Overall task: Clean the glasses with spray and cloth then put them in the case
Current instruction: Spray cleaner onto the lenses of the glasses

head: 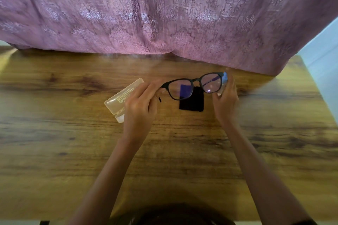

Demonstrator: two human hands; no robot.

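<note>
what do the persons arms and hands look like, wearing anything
Both forearms are bare: no gloves, watch or bracelet shows on the left hand or right hand. A dark edge at the right arm's top may be a sleeve.

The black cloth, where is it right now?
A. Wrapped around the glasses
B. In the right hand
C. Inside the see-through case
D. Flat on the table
D: the black cloth lies flat on the wooden table, touched by neither hand. The left hand pinches the glasses and the right hand holds the spray bottle. The case lies closed.
</note>
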